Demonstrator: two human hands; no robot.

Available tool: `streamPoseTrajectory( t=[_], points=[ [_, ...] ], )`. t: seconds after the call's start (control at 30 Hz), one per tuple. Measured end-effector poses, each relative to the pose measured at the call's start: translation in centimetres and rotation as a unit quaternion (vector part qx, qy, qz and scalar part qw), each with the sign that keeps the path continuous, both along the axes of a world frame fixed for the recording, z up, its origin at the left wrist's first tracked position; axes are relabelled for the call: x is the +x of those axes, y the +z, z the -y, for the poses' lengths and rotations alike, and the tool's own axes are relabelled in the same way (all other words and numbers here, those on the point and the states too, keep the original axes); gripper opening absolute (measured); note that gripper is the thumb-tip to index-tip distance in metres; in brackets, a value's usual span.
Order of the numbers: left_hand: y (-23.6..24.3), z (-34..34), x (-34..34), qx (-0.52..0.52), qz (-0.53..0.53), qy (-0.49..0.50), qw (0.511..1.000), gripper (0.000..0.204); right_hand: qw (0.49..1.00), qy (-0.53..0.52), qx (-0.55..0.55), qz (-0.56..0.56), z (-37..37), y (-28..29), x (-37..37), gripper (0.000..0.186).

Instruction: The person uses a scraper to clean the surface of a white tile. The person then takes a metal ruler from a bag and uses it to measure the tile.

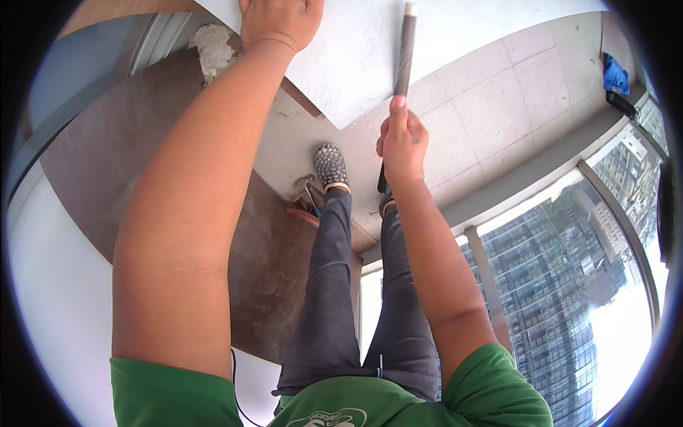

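Observation:
A white board or panel [348, 64] spans the top of the view, one corner pointing toward me. My left hand [281, 20] is over its left part, back of the hand up; the fingers run out of the picture, so their pose is hidden. To the right, my right hand [404, 146] is closed around a long, narrow file-like tool [406, 53]. Its grey-brown, textured shaft points away from me, ends in a pale tip and overlaps the board. A dark end shows below the fist.
My patterned shoe [331, 165] stands on the floor below the board. Beside it lie small items [307, 198], hard to make out. Crumpled white material [212, 48] lies at upper left. Windows [541, 285] line the right side; a blue bag-like item [615, 74] sits at far right.

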State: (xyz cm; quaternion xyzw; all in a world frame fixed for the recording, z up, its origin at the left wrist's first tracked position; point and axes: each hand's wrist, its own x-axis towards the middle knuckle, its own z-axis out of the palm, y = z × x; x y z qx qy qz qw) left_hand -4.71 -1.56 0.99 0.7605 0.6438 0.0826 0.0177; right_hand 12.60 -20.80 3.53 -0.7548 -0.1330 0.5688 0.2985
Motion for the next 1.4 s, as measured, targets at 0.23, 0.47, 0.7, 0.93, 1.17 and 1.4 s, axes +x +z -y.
streamPoseTrajectory(
  t=[0.23, 0.47, 0.7, 0.93, 1.17, 1.4],
  points=[
    [0.0, -0.1, -0.2, -0.005, 0.0, -0.001, 1.0, 0.059, 0.993, 0.094, -0.059, 0.045, 10.0, -0.3, -1.9, 0.068],
    [-0.2, -0.1, -0.3, 0.005, 0.008, 0.0, 1.0, 0.058, 1.0, 0.0, -0.018, 0.013, 2.2, 0.3, -1.5, 0.063],
    [-0.4, 0.1, -0.4, 0.01, 0.015, -0.001, 1.0, 0.058, 0.999, 0.005, -0.032, -0.023, 2.2, 0.4, -1.7, 0.061],
    [0.1, 0.0, 0.2, -0.014, 0.002, 0.005, 1.0, 0.059, 0.998, 0.039, -0.048, 0.029, 6.8, -0.6, -2.2, 0.061],
    [0.0, -0.1, 0.1, -0.02, -0.003, 0.006, 1.0, 0.06, 0.991, -0.122, 0.044, 0.043, -6.3, 0.3, 5.1, 0.058],
    [-0.1, -0.1, -0.1, -0.019, -0.001, 0.007, 1.0, 0.061, 0.987, -0.059, 0.135, 0.062, -3.9, 3.0, 8.0, 0.049]
  ],
)
